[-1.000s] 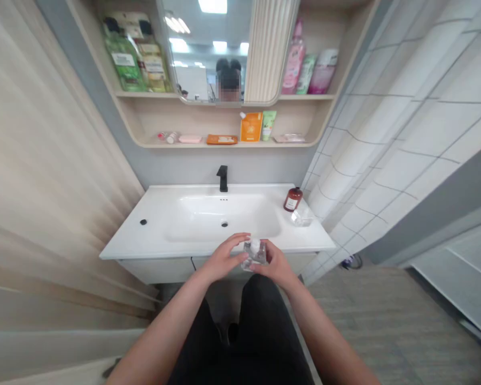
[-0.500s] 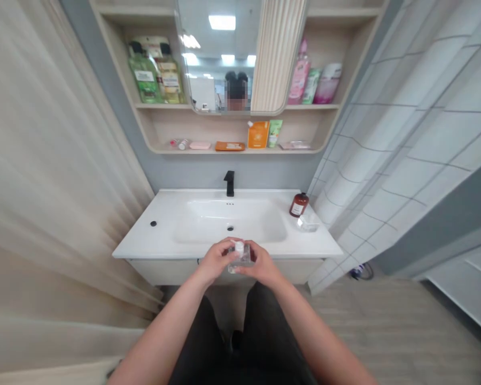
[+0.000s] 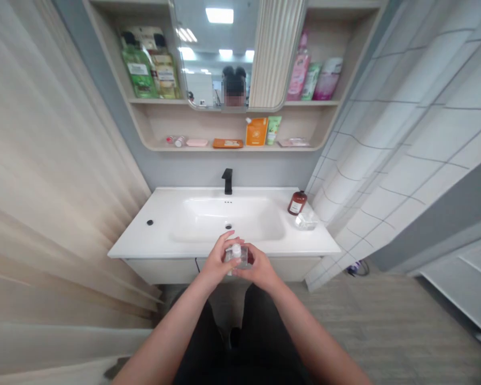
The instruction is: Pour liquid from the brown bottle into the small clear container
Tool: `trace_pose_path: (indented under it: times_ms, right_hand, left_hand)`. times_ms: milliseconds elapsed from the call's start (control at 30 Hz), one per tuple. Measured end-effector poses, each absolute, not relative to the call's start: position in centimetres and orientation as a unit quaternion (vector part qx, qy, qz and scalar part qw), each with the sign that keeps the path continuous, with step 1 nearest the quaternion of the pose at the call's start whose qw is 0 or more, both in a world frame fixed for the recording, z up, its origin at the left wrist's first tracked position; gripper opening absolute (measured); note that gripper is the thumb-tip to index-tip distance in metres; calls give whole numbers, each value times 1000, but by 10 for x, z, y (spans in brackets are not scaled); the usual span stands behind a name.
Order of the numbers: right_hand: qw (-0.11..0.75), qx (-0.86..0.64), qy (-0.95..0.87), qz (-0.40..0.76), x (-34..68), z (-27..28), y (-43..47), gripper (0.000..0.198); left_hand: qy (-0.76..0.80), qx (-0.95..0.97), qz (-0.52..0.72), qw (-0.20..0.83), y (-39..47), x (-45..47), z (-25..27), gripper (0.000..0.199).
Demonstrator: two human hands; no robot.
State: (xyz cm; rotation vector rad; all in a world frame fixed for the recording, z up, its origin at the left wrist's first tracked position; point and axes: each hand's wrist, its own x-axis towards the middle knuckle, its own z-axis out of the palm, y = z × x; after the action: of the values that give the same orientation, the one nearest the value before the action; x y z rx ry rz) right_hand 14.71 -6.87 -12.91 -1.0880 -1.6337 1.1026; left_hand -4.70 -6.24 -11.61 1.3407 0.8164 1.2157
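My left fingers (image 3: 231, 263) curled loosely around left side of clear bottle (image 3: 243, 258); right fingers (image 3: 245, 273) closed on its right side. I hold it, white cap (image 3: 236, 249) up, at near edge of table (image 3: 140, 241). Brown bottle (image 3: 297, 203) stands far right.

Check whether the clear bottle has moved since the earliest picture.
Yes, to the left: the clear bottle was well right of the sink's drain in the view, and now sits only slightly right of it.
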Motion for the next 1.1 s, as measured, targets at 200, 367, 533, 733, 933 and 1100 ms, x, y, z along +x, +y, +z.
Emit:
trace_pose_path:
  times_ms: [200,367,533,733,933,1100]
  right_hand:
    - [426,-425,-661,448,149,-132,-74,75]
    - [429,-413,-663,454,146,-134,-79,74]
    - [421,-425,-666,445,145,-140,-83,75]
    - [433,-419,-648,467,147,-152,-87,78]
    - [421,-418,-663,456,152,-154,-95,74]
    - [431,-401,-657,471,156,-160,-104,77]
  left_hand:
    - [384,617,493,478,-64,-61,-112,71]
    - [347,638,464,507,-69,-61,-111,75]
    - [415,621,486,454,-72,-61,-117,73]
    - [340,640,461,513,-80,-63,-125,77]
    - [438,627,464,446,-85,-50,-128,63]
    - [364,673,437,473,-98,-44,-124,60]
